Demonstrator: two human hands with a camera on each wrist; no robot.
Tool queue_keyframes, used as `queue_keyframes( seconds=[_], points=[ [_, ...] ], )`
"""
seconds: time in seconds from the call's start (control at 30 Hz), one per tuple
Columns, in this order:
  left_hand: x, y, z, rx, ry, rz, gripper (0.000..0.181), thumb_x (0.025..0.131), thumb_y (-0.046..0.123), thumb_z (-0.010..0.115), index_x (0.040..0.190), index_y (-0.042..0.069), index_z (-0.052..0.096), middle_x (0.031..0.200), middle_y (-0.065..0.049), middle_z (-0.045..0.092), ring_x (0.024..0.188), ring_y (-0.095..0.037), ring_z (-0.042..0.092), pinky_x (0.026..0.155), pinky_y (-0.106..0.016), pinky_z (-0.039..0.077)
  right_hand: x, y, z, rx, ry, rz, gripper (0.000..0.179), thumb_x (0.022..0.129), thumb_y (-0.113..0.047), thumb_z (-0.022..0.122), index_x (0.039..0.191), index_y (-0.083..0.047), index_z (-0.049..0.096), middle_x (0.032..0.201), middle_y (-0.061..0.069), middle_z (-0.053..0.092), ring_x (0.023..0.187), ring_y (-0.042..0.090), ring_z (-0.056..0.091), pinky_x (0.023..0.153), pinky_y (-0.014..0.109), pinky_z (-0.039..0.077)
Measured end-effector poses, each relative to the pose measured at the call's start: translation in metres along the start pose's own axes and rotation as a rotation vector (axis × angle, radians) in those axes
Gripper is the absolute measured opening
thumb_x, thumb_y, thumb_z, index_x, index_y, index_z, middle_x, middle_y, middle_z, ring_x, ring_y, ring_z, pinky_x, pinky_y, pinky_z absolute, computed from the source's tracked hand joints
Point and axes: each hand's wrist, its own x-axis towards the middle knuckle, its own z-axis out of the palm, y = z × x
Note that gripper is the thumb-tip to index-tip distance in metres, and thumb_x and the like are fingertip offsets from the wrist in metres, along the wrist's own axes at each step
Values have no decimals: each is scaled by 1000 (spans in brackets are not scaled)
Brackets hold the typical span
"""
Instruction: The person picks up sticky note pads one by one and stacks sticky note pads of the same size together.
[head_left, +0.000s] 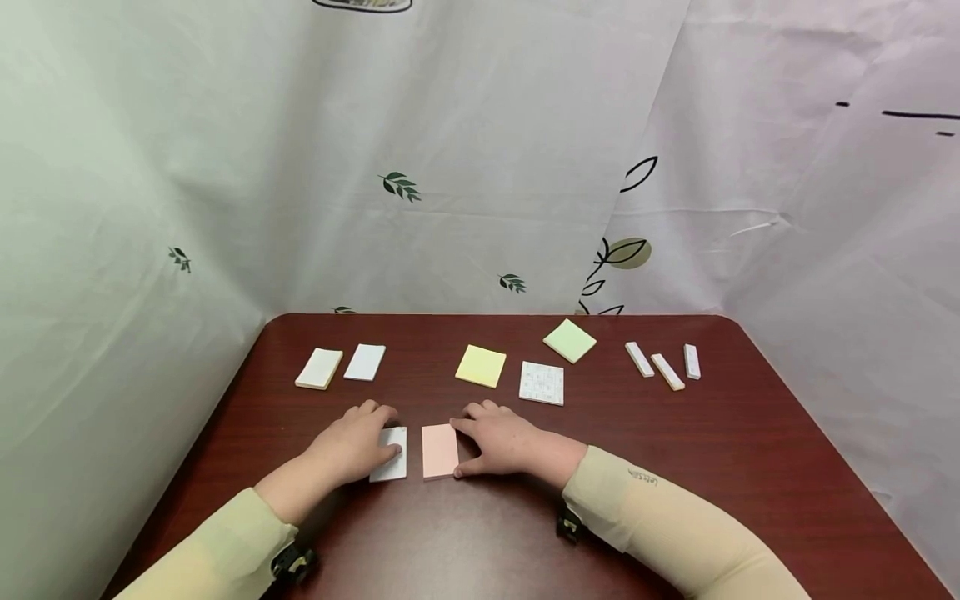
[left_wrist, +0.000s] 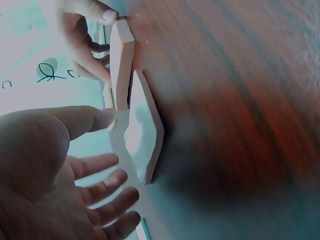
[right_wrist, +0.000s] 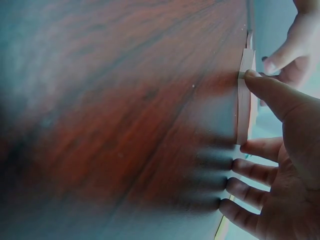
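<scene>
On the dark red table (head_left: 480,542), a pink sticky-note pad (head_left: 439,452) lies flat beside a white sticky-note pad (head_left: 392,468), with a narrow gap between them. My right hand (head_left: 501,440) pinches the pink pad by its right side, thumb at the near corner and index finger at the far one. In the right wrist view, the thumb meets the edge of the pink pad (right_wrist: 243,107) and the other fingers spread out. My left hand (head_left: 351,446) hovers at the left of the white pad, thumb over its top. The left wrist view has its fingers apart, off the white pad (left_wrist: 142,132).
Farther back lie a cream pad (head_left: 319,369), another white pad (head_left: 365,362), a yellow pad (head_left: 481,367), a printed white pad (head_left: 542,383) and a green pad (head_left: 570,341). Three narrow blocks (head_left: 667,372) sit at the back right. A pale curtain (head_left: 450,250) hangs behind the table.
</scene>
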Motion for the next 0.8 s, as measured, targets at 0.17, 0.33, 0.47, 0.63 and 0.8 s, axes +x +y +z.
queue_keyframes(
  seconds=[0.17,0.33,0.47,0.63,0.8],
  points=[
    [-3,1,-3,77,6,108,39,85,31,77,117,11,67,111,-7,59,106,-30,58,85,-49,49,0,0,1,-3,7,-7,76,85,-62,67,145,-18,52,132,2,53,118,20,48,100,35,43],
    [-7,3,-3,126,-5,204,46,79,33,82,116,11,67,112,-7,59,103,-30,58,84,-48,49,0,1,1,-10,18,-14,76,85,-62,67,145,-17,52,132,3,53,118,20,49,100,36,43],
    [-10,5,-2,144,-7,221,57,74,36,85,120,8,65,117,-9,58,108,-31,56,88,-49,48,0,1,-1,-12,17,-13,76,85,-62,67,145,-17,52,132,3,53,118,21,49,100,36,43],
    [-10,5,1,157,-36,214,65,71,38,87,123,6,63,119,-12,58,108,-32,55,89,-51,47,-1,0,-1,-10,13,-10,76,86,-61,67,145,-16,52,132,4,53,118,21,49,100,36,43],
    [-7,4,5,183,-48,206,63,74,38,85,123,6,63,119,-12,59,109,-33,55,92,-51,46,-1,0,-2,-9,4,-6,76,86,-62,66,146,-17,51,133,3,53,119,21,49,101,36,42]
  ],
)
